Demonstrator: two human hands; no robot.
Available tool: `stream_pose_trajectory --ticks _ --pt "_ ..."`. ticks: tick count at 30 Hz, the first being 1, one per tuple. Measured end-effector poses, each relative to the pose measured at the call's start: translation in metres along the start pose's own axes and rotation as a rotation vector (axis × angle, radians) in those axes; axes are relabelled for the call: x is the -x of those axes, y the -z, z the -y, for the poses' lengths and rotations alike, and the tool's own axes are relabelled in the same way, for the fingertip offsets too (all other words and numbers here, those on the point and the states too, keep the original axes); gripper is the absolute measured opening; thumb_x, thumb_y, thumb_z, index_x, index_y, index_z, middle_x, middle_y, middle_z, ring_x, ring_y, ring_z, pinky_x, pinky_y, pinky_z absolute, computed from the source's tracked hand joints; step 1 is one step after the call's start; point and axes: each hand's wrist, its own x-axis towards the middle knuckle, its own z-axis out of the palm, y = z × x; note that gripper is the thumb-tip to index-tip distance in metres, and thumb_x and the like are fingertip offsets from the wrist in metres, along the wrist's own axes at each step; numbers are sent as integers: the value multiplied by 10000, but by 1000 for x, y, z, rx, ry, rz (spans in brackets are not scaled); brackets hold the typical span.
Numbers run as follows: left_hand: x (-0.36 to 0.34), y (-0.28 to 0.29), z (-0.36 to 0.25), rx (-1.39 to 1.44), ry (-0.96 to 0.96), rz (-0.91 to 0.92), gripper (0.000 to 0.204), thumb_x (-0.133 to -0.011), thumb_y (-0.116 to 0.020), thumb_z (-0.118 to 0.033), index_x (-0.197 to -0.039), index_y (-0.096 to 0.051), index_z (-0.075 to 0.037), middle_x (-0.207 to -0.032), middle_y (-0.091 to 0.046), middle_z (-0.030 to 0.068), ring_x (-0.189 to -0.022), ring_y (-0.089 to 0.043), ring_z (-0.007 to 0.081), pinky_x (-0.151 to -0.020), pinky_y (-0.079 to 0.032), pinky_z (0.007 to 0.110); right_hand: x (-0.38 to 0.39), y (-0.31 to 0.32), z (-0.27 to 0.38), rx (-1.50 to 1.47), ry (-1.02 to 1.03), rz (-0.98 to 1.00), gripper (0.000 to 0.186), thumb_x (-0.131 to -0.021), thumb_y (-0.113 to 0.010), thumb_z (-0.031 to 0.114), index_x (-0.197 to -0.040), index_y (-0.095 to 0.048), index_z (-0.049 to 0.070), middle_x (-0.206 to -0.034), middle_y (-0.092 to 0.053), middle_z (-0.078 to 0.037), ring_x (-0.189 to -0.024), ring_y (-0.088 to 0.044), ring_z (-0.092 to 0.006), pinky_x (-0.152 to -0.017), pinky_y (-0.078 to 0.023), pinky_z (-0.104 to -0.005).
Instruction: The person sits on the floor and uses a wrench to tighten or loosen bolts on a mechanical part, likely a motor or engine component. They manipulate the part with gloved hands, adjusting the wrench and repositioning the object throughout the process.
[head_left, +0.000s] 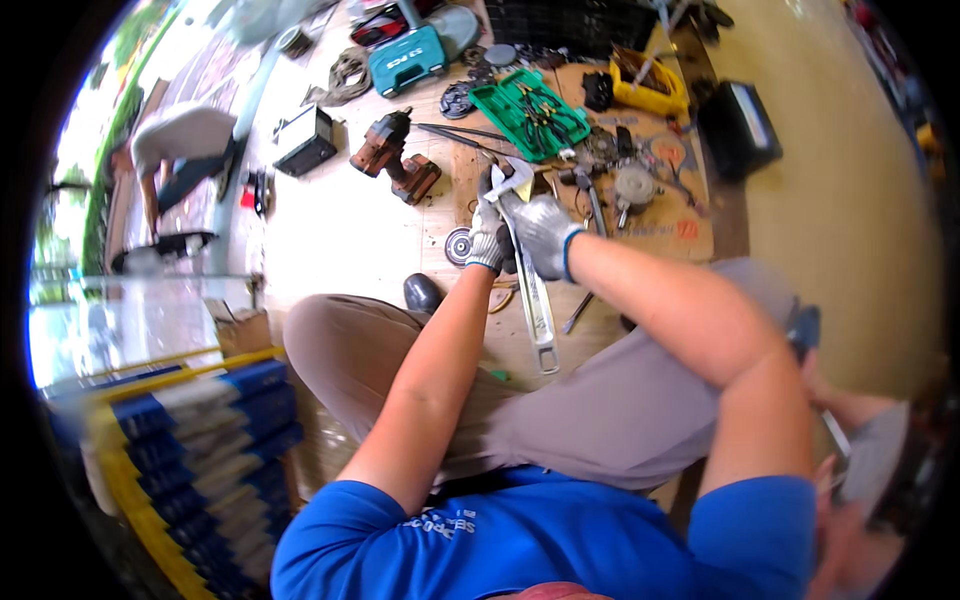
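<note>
A large silver adjustable wrench (536,310) lies between my hands, its jaw pointing away from me and its handle reaching back toward my lap. My left hand (486,238), in a grey-and-white work glove, is closed round the wrench's neck from the left. On the other side my right hand (546,236), gloved alike, is closed with its fingertips against the wrench just below the jaw. A small dark part shows at the jaw, partly hidden, and I cannot make out its kind. Left of my left hand lies a round disc (458,246).
A cordless impact wrench (397,160) stands ahead left, near a black-and-white box (305,140). Beyond are a green tool case (530,115), a teal case (407,60) and a yellow tray (650,85). Metal parts lie on cardboard (680,215). Another person's arm (850,405) is at right.
</note>
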Motion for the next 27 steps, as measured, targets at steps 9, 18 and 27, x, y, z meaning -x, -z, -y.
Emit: stream_pose_trajectory --ticks 9,18,27 --pt "71 -97 -75 -424 73 -518 361 -1012 -500 -372 -1156 -600 -56 -1064 -662 149 -979 -660 255 -834 -536 415 26 27 31 565 56 21 383 -832 -678 226 -1158 -644 27 -946 -658 -136 -833 -695 -278 -747 -552 -369" --pt "34 -11 -52 -596 -429 97 833 -952 -677 -353 -1563 -193 -62 -1451 -476 205 -1294 -518 295 -1069 -441 383 13 163 -7 -909 -109 -210 295 -1027 -501 295 -1016 -614 23 -789 -616 -82 -640 -621 -174 -596 -536 -324" --pt "16 -10 -32 -813 -620 145 668 -1049 -511 -353 -1585 -181 -128 -1476 -458 230 -1336 -498 352 -1084 -423 402 8 174 -93 612 222 -485 248 -780 -669 143 -997 -671 22 -717 -697 -154 -683 -710 -311 -613 -549 -419"
